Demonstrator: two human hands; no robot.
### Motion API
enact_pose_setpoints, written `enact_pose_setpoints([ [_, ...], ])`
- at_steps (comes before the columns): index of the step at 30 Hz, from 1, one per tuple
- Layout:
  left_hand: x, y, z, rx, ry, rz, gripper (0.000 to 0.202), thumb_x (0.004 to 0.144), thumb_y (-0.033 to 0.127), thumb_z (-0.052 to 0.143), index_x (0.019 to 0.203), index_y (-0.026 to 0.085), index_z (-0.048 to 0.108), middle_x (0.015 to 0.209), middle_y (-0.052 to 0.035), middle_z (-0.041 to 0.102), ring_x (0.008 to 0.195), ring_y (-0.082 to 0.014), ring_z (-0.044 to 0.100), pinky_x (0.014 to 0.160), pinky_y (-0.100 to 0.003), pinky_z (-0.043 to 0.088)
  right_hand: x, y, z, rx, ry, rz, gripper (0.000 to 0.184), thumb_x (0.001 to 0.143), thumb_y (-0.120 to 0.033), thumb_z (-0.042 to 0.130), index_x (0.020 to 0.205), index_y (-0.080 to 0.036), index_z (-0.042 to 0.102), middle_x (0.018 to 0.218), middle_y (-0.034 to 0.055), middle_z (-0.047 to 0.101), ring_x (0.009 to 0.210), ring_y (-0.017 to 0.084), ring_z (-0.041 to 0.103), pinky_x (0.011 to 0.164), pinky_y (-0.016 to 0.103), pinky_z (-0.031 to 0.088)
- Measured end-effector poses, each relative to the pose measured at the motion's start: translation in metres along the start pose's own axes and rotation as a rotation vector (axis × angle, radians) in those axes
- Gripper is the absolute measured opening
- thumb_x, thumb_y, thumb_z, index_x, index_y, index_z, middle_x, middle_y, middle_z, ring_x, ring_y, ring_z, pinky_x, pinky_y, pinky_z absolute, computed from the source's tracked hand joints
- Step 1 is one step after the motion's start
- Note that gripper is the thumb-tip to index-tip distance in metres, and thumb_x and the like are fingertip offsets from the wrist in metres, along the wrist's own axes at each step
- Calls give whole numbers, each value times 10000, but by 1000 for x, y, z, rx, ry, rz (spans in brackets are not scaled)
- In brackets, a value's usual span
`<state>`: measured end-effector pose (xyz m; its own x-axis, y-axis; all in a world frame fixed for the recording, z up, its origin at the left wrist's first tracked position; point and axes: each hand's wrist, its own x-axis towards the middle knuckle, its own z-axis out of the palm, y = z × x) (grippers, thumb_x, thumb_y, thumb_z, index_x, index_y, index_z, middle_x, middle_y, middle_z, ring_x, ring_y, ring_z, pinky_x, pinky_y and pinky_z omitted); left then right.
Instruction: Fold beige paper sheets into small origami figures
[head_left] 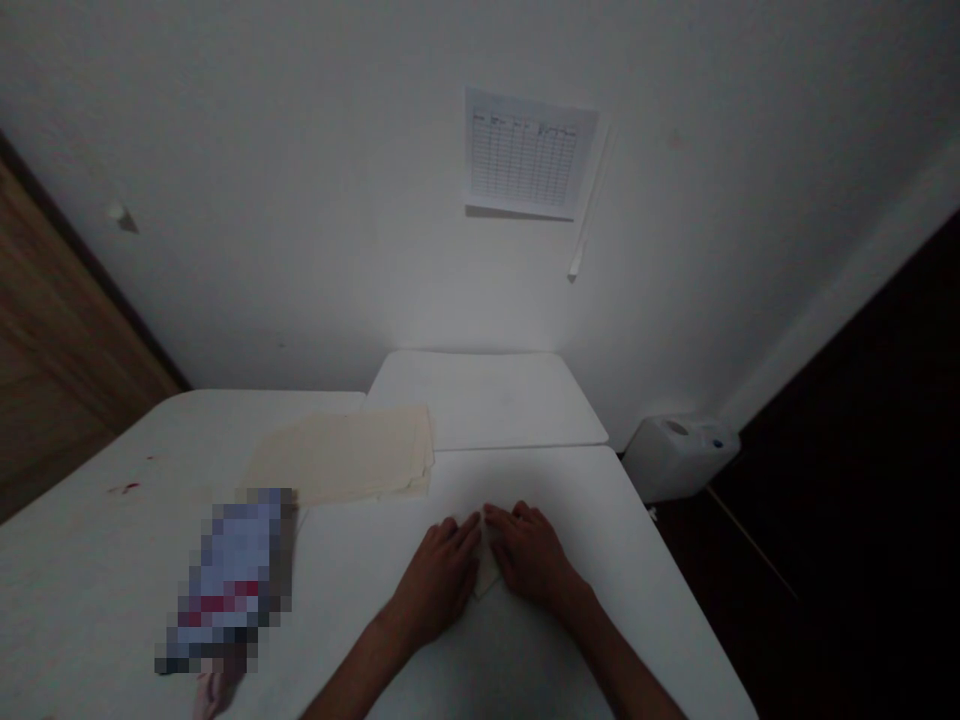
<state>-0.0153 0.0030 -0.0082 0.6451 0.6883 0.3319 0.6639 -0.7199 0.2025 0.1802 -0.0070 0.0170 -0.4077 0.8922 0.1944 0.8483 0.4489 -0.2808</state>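
Observation:
A small folded piece of cream paper lies on the white table between my two hands, one corner pointing toward me. My left hand is on its left side, fingers bent, with the fingertips at the far tip of the paper. From the right, my right hand grips the other side, its index fingertip almost meeting the left one. Both hands cover much of the paper, so its full shape is hidden. Beyond my left hand, a stack of thin cream sheets rests on the tabletop.
At the left lies a blurred-out blue and red item, with something pinkish below it. A white plastic jug stands on the floor beyond the table's right edge. A printed chart hangs on the wall.

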Motion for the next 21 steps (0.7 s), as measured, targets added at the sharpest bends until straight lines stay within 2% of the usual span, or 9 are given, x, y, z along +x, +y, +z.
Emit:
enact_pose_setpoints([
  [4,5,2,0,31,-37,-23,471,850,172,457,1322,180,458,1414,-99,470,1103,-313,492,936,-500,418,-1,-1,-1,17,10,27,530,871,-227,481,1390,-209,375,1338,68,541,1071,265,492,949,414,371],
  [9,6,1,2,34,-36,-9,479,877,188,425,1356,207,427,1429,-85,455,1100,-299,491,928,-480,412,-1,2,4,-19,11,39,504,887,-265,493,1378,-230,387,1308,62,564,1031,255,511,920,410,391],
  [14,6,2,2,49,-47,-18,424,878,206,439,1300,191,472,1441,-98,438,1117,-309,480,926,-489,412,-15,13,11,-83,35,43,366,925,-266,480,1289,-236,495,1031,69,677,965,264,530,867,397,397],
  [21,7,2,1,56,-63,-20,337,875,189,452,1205,188,520,1435,-101,441,1112,-313,480,921,-503,413,-49,19,6,-147,65,25,305,940,-199,460,1230,-225,550,827,71,644,872,243,535,788,360,383],
])
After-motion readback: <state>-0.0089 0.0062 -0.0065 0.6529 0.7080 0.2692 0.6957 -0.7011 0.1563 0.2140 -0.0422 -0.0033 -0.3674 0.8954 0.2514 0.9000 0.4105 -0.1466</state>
